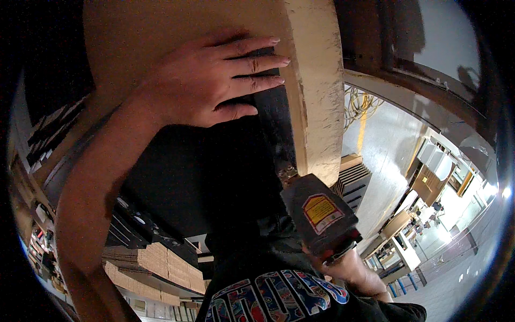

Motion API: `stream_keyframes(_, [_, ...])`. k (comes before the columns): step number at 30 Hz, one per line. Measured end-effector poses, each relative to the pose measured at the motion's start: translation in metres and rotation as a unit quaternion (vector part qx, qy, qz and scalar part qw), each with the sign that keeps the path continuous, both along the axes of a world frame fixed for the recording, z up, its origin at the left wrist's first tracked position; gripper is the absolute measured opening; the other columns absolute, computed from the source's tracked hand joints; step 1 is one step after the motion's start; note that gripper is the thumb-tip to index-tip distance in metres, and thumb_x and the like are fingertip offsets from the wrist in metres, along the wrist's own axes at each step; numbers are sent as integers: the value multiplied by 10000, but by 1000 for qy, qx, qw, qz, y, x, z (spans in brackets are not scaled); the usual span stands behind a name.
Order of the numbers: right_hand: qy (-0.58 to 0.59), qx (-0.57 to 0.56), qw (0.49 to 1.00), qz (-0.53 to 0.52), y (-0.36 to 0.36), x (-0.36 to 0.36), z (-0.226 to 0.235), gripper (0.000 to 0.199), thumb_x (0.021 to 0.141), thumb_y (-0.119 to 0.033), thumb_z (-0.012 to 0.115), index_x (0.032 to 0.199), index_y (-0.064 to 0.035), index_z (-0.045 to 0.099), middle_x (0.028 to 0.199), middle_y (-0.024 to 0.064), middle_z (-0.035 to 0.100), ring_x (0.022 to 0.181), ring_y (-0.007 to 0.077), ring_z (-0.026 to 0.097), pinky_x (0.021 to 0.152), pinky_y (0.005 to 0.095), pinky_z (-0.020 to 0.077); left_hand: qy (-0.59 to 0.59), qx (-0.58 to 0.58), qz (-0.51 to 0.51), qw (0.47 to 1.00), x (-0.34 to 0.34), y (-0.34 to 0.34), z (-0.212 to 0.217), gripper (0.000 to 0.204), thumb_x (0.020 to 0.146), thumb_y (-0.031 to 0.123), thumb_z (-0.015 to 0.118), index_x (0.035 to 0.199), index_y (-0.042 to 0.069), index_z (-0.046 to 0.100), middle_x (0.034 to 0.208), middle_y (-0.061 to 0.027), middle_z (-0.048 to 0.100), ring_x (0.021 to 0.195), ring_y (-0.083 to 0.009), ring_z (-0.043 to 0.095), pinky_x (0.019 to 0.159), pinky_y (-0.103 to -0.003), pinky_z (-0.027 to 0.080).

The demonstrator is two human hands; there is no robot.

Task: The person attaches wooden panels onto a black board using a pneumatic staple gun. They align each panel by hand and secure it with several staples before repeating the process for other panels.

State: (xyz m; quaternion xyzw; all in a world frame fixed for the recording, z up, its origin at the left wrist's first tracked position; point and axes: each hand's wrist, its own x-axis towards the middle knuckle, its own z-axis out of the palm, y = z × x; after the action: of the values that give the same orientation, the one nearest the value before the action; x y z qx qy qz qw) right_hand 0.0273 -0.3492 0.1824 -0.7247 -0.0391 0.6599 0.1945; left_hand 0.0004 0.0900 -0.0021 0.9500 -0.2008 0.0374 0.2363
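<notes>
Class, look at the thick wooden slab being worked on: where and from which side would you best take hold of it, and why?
Probably by the thick pale edge of the slab, coming from the right. That rim is bare and deep enough to wrap fingers round. The left hand only lies flat on the broad face, while the right hand holds a power tool at its lower end.

The left hand (214,80) lies flat on the wooden panel (316,91), at eleven o'clock. The power tool (320,213) sits below the panel's edge at five o'clock, the right hand (357,271) beneath it.

A pale tan wooden board (316,80), a dark grey tool (316,214) with a yellow label (321,210).
</notes>
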Motion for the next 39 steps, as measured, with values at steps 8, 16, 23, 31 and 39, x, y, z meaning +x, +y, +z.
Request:
stream_keyframes(8, [23, -17, 999, -28, 16, -4, -7, 995, 765, -182, 953, 1423, 89, 257, 1393, 228, 585, 1292, 297, 629, 1138, 434, 450, 2, 2, 0, 1000, -2, 0, 1, 645, 946, 396, 698, 1537, 182, 555, 1684, -28, 425, 1575, -302, 352, 1281, -514, 300])
stream_keyframes(16, [2, -20, 996, -90, 10, -9, -5, 940, 771, -168, 943, 1408, 91, 303, 1378, 235, 595, 1288, 292, 630, 1104, 445, 493, 0, 1, -2, 1000, 1, -1, 1, 625, 949, 380, 700, 1521, 166, 570, 1684, -35, 425, 1577, -303, 348, 1279, -514, 305])
stream_keyframes(23, [-34, -37, 995, -86, 49, 0, 0, 742, 810, -126, 888, 1368, 64, 437, 1294, 217, 663, 1233, 276, 653, 1028, 411, 547, -8, -13, -5, 1000, 3, -1, -3, 621, 949, 353, 712, 1518, 149, 570, 1677, -44, 433, 1579, -317, 340, 1277, -519, 309])
stream_keyframes(31, [-133, 47, 990, -14, 67, -3, 9, 532, 852, -55, 811, 1321, 32, 575, 1215, 149, 736, 1150, 230, 706, 984, 391, 556, -24, -5, -7, 1000, 7, -3, -6, 608, 953, 322, 709, 1522, 160, 569, 1683, -50, 422, 1580, -316, 336, 1274, -507, 327])
stream_keyframes(39, [-196, 31, 979, 47, 42, -44, 44, 600, 832, -90, 754, 1403, -24, 582, 1079, 265, 753, 1045, 420, 746, 917, 468, 580, -34, 27, 41, 998, 4, -18, -13, 647, 961, 342, 689, 1565, 184, 517, 1698, -41, 396, 1587, -279, 325, 1270, -484, 341])
